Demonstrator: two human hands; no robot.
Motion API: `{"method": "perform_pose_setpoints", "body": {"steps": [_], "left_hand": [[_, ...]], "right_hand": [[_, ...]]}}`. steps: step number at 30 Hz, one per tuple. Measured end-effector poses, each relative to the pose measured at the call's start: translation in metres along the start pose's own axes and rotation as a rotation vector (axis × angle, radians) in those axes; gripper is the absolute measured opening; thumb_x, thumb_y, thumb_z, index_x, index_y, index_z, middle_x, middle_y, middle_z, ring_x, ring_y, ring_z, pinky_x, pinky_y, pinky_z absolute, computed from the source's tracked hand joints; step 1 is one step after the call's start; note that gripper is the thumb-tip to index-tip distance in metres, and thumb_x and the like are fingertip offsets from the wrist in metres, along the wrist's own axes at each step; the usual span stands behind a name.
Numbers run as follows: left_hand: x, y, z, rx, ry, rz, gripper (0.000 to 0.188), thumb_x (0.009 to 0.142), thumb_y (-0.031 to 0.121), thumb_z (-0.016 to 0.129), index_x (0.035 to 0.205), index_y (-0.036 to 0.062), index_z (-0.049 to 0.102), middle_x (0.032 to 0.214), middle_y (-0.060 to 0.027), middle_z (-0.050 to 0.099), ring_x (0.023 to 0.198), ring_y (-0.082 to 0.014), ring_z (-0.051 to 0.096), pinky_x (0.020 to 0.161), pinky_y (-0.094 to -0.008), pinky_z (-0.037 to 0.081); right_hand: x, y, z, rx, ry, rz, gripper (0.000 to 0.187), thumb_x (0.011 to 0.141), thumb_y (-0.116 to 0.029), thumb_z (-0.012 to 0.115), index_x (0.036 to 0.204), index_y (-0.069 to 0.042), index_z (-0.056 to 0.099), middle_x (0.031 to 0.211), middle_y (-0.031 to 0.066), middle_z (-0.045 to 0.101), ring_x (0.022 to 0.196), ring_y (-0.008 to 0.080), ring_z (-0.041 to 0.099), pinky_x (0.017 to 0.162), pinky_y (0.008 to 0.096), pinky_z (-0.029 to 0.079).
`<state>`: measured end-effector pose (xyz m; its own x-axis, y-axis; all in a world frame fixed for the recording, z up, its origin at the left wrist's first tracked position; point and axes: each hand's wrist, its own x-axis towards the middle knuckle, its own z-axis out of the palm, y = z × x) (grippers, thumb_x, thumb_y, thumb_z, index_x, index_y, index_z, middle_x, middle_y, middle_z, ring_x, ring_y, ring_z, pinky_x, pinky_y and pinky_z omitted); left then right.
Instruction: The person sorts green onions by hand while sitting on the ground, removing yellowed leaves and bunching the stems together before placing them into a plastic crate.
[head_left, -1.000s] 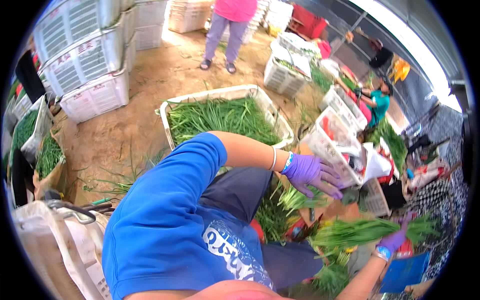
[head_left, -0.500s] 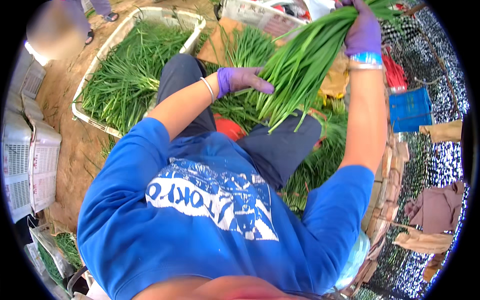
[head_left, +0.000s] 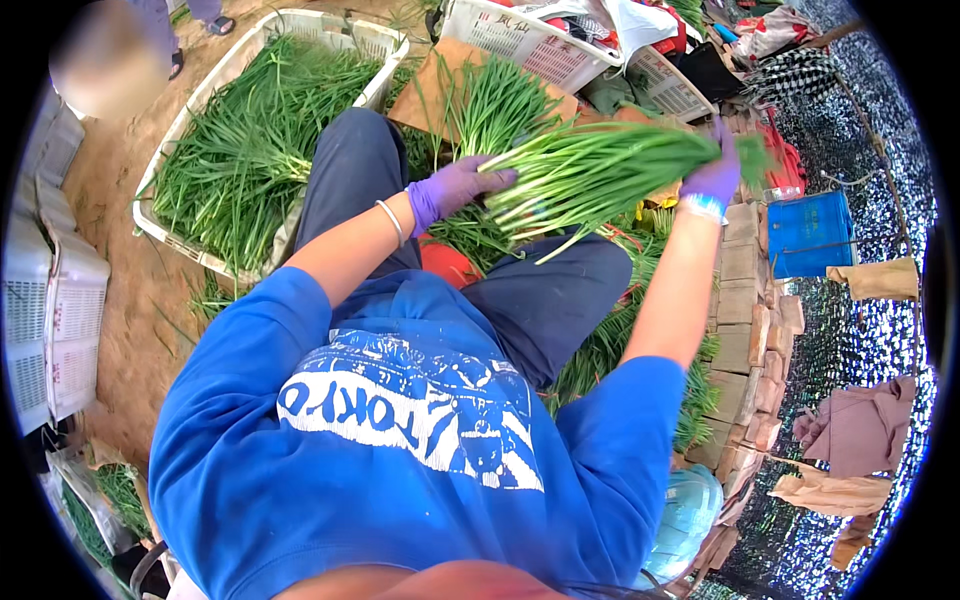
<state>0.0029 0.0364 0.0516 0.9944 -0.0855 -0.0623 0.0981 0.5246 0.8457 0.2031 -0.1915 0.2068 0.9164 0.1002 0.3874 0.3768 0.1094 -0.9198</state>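
Note:
A long bunch of garlic chives [head_left: 600, 175] is held sideways above my lap, pale stem ends to the left and green leaf tips to the right. My left hand [head_left: 462, 190], in a purple glove, closes on the stem ends with its thumb in front; its other fingers are partly hidden. Gripping the leafy end is my gloved right hand [head_left: 712, 175], slightly blurred. Beyond the bunch, another pile of chives [head_left: 495, 100] lies on a brown board [head_left: 425, 95]. More loose chives [head_left: 640, 330] lie beside my right knee.
A white crate [head_left: 150, 215] full of chives stands at the left. Another white crate [head_left: 530, 45] is at the far side, holding bags. Stacked white crates [head_left: 75, 320] line the left edge. Bricks [head_left: 735, 340], a blue container [head_left: 810, 235] and dark netting are on the right.
My right hand has come down and nearer, swinging the bunch from a steep slant to nearly level. The left hand has moved slightly left and stays at the stem ends.

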Motion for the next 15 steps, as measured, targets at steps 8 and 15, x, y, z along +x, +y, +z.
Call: {"method": "perform_pose_setpoints", "body": {"steps": [8, 15], "left_hand": [[-0.003, -0.028, -0.007, 0.345, 0.079, 0.041, 0.024, 0.077, 0.014, 0.061, 0.096, -0.0008, 0.060, 0.084, -0.0047, 0.062, 0.077, -0.0092, 0.057, 0.068, -0.0220, 0.045], [0.004, -0.030, -0.014, 0.257, -0.105, -0.127, 0.024, 0.083, 0.007, 0.052, 0.105, -0.0022, 0.055, 0.104, -0.0096, 0.059, 0.088, -0.0159, 0.060, 0.078, -0.0245, 0.048]], "right_hand": [[-0.216, 0.061, -0.077, 0.857, 0.818, 0.210, 0.011, 0.083, -0.019, 0.050, 0.086, -0.013, 0.059, 0.061, -0.0031, 0.045, 0.061, 0.0134, 0.048, 0.062, 0.0303, 0.044], [-0.260, 0.053, -0.117, 0.630, 0.881, 0.169, 0.023, 0.084, -0.019, 0.047, 0.102, -0.010, 0.058, 0.062, -0.0034, 0.042, 0.058, 0.0136, 0.046, 0.062, 0.0279, 0.043]]}}
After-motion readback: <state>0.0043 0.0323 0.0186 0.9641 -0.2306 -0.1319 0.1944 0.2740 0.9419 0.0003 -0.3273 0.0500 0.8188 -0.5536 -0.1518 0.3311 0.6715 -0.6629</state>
